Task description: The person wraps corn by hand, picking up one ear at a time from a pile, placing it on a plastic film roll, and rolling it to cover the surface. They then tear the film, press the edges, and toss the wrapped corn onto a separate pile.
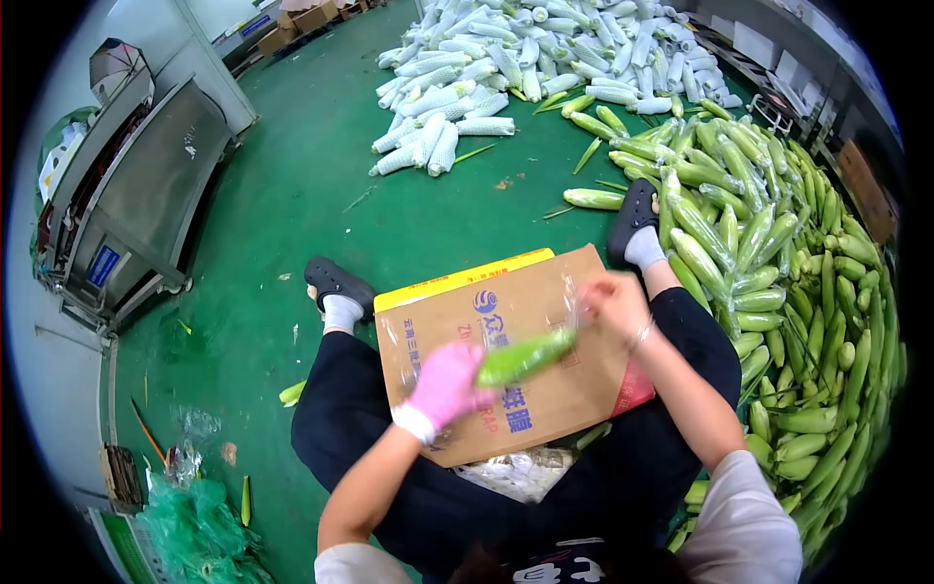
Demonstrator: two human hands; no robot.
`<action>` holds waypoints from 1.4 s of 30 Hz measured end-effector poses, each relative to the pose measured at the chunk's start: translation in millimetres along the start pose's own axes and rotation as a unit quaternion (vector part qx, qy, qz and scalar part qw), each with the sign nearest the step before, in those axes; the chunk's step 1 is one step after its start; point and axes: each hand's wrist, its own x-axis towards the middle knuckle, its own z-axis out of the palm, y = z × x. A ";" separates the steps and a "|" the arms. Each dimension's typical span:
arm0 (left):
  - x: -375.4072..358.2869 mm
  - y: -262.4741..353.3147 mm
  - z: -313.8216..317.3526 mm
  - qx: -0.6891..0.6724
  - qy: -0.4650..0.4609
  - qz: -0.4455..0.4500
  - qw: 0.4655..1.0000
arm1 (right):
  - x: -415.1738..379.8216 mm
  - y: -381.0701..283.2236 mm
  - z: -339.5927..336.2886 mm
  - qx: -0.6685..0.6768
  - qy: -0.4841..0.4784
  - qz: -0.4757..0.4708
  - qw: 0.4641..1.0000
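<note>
My left hand [449, 383], in a pink glove with a white cuff, grips an ear of corn [525, 358] in its green husk by one end. The corn is slightly blurred and held over a cardboard sheet [438, 341] lying across my lap. My right hand [615, 302] is bare and sits just past the corn's other end, fingers pinched together. Thin clear plastic film [584, 313] shows at those fingertips, beside the corn's tip.
To my right lies a large heap of green corn [827, 389], with plastic-wrapped ears [720, 234] along its near side. Ahead is a pile of ears in white foam net sleeves [506, 68]. A metal cart [156, 185] stands left; green plastic bags [199, 530] lie lower left.
</note>
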 end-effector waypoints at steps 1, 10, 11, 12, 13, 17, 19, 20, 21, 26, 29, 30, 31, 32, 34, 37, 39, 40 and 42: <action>-13.4 16.3 0.7 -0.018 -0.040 -0.001 0.999 | -25.9 9.7 12.3 -0.007 -0.066 -0.009 0.998; -0.9 6.6 13.3 0.054 0.129 -0.071 0.988 | 5.3 -38.5 79.5 -0.487 -0.110 -0.239 0.833; 9.3 2.6 14.4 0.080 0.129 -0.052 0.987 | 26.5 -52.8 90.5 -0.502 -0.156 -0.223 0.821; 19.7 -1.4 15.5 0.107 0.129 -0.033 0.985 | 47.9 -48.4 107.0 -0.353 -0.312 -0.157 0.868; 25.7 -12.8 19.2 0.111 0.133 -0.025 0.985 | 67.0 -42.6 120.6 -0.186 -0.451 -0.086 0.869; 34.5 -11.7 11.8 0.035 0.050 -0.045 0.997 | 69.5 -38.8 130.1 -0.286 -0.500 -0.078 0.814; 27.9 7.9 3.2 -0.131 -0.025 -0.109 0.985 | 66.1 -26.7 127.2 -0.290 -0.589 -0.161 0.737; 23.6 19.1 -3.4 -0.305 -0.100 -0.157 0.934 | 58.7 -21.9 127.8 -0.317 -0.592 -0.181 0.719; 14.3 32.4 20.2 -0.499 -0.013 -0.100 0.861 | 48.4 -15.1 125.4 -0.314 -0.588 -0.176 0.724; -73.7 89.1 66.2 -0.776 -0.317 -0.346 0.421 | 17.6 8.1 105.3 -0.361 -0.471 -0.299 0.747; -104.7 98.8 63.4 -0.635 -0.429 -0.354 0.537 | 0.4 18.8 92.2 -0.232 -0.393 -0.329 0.827; -116.7 98.4 64.9 -0.603 -0.459 -0.352 0.549 | -14.9 21.0 79.0 -0.130 -0.377 -0.271 0.876; -124.1 98.1 69.7 -0.560 -0.470 -0.335 0.595 | -29.6 21.7 61.7 -0.029 -0.352 -0.211 0.911; -128.7 100.5 68.6 -0.546 -0.383 -0.294 0.685 | -46.1 29.6 40.7 -0.084 -0.328 -0.207 0.918; -106.8 98.3 35.3 -0.501 -0.329 -0.291 0.745 | -101.5 46.5 -0.5 -0.112 -0.253 -0.120 0.953; -35.9 134.3 -32.1 -0.438 -0.163 -0.216 0.857 | -175.3 47.0 -19.0 0.290 0.021 0.142 0.946; -3.6 155.3 -44.7 -0.334 0.007 -0.098 0.937 | -198.5 41.0 -20.7 0.355 0.107 0.200 0.907; 11.8 160.2 -37.0 -0.422 0.108 -0.112 0.893 | -208.3 27.7 -30.1 0.349 0.083 0.228 0.905; 35.2 157.4 -5.4 -0.608 0.266 -0.051 0.746 | -214.7 26.7 -47.4 0.336 -0.049 0.288 0.896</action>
